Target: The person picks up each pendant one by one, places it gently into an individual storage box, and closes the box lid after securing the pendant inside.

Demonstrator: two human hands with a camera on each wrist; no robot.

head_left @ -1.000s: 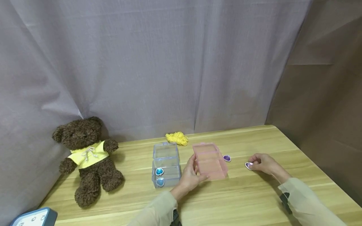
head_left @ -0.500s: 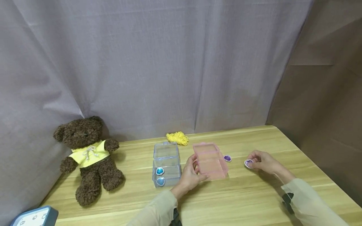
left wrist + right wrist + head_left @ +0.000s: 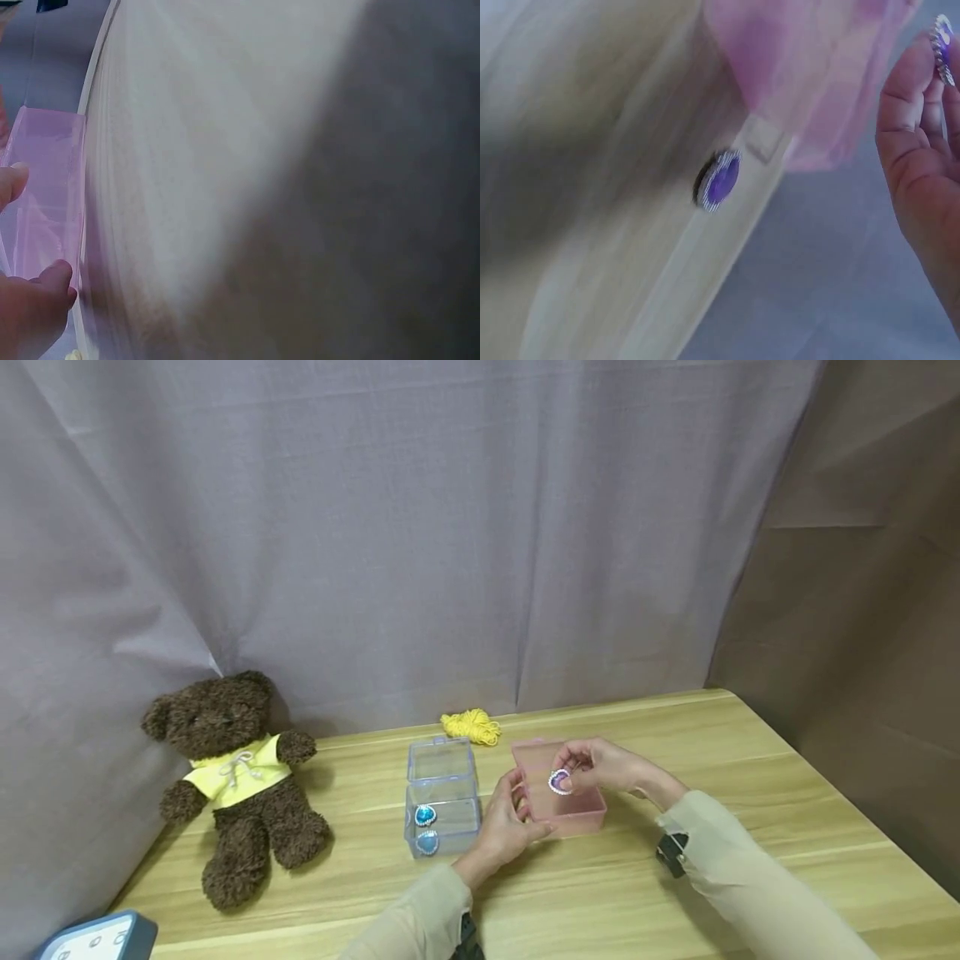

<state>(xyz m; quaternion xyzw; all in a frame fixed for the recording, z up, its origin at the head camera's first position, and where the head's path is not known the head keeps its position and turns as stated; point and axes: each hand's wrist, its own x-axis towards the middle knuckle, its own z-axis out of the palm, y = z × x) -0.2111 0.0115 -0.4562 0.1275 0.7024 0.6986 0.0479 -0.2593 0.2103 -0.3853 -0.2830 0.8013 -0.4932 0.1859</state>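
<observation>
The right hand (image 3: 609,765) pinches a purple heart-shaped gem with a silvery beaded rim (image 3: 558,782) between thumb and fingertips. In the head view, the pinched gem overlies a translucent pink plastic box (image 3: 579,825), its hinged lid raised on the far side; how high the gem lies above the box floor cannot be told. The left hand (image 3: 504,828) grips this box by its left side, the thumb at the near edge and the other fingers against the left wall.

A second purple gem, also silver-rimmed (image 3: 722,180), lies near the pink box on a light wood-grain table (image 3: 600,902), as the right wrist view shows; the right hand hides it from the head camera.

Just left of the left hand's grip stands a translucent blue plastic box (image 3: 461,843) with its lid raised. It contains two blue gems (image 3: 425,814) with pale beaded rims, one nearer the person than the other. Beyond both grips lies a bundle of yellow cord (image 3: 471,727). Well to the left of the left hand, a brown plush bear in a yellow top (image 3: 238,814) leans against a grey curtain (image 3: 375,568).
</observation>
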